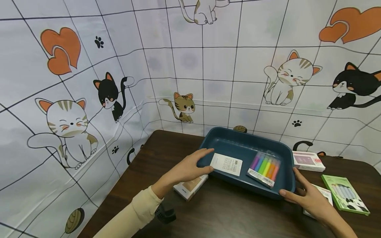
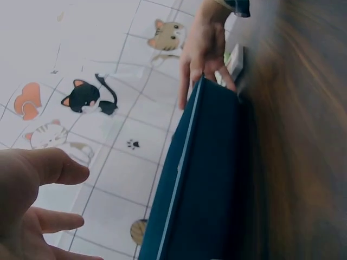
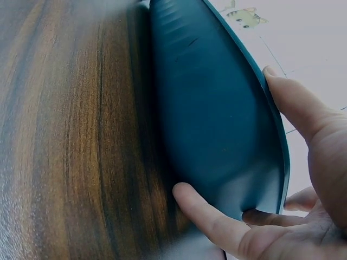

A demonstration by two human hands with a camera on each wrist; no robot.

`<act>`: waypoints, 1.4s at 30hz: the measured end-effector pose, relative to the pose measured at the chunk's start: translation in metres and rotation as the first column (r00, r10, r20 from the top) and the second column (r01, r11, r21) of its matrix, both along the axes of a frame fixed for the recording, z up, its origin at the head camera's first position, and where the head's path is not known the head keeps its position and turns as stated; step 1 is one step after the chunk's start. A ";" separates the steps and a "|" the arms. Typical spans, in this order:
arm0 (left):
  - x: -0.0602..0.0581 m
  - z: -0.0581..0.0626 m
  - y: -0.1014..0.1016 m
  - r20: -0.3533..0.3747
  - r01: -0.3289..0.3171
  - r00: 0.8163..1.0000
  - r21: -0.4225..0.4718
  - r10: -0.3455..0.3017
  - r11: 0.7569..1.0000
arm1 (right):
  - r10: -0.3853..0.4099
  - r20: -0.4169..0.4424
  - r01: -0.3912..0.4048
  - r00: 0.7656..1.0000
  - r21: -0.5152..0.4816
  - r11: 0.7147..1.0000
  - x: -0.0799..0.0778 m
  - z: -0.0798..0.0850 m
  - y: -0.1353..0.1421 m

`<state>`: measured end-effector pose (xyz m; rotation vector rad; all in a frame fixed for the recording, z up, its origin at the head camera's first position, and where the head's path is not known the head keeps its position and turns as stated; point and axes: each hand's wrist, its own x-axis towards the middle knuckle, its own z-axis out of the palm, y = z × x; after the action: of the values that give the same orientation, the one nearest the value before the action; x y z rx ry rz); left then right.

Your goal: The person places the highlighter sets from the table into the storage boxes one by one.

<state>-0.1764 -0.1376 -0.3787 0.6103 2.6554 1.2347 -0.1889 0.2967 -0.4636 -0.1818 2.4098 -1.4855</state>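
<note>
A blue tray (image 1: 235,141) rests on the brown table, angled toward the back wall. Inside it lie a white card-like packet (image 1: 227,164) with printed text and a clear pack of coloured markers (image 1: 264,169). My left hand (image 1: 189,169) hovers at the tray's left end, thumb and fingers spread; the left wrist view shows its fingers (image 2: 59,167) apart from the wall. At the front right corner is my right hand (image 1: 314,200), its thumb at the rim and its extended fingers against the outside, as the right wrist view shows up close.
A white and brown box (image 1: 190,188) lies below the left hand. To the tray's right are a white and purple box (image 1: 308,161), a green box (image 1: 345,194) with panda pictures, and a white box (image 1: 325,193) partly behind the right hand. A cat-print sheet (image 1: 202,66) hangs behind the table.
</note>
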 end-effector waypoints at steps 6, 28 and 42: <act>0.012 -0.003 -0.020 -0.002 -0.049 0.999 -0.023 0.049 0.999 | 0.005 0.015 -0.005 1.000 -0.010 1.000 0.000 0.001 0.000; 0.039 -0.042 -0.067 -0.030 -0.217 0.976 -0.225 0.216 0.950 | 0.010 0.083 -0.011 0.997 0.013 1.000 -0.005 0.001 -0.001; 0.047 -0.068 -0.071 -0.068 -0.306 0.952 -0.298 0.299 0.904 | 0.011 0.071 -0.005 0.997 -0.073 0.997 -0.001 0.000 -0.004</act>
<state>-0.1297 -0.2082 -0.4465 0.1663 2.9553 0.8452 -0.1895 0.2929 -0.4634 -0.1511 2.2984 -1.5501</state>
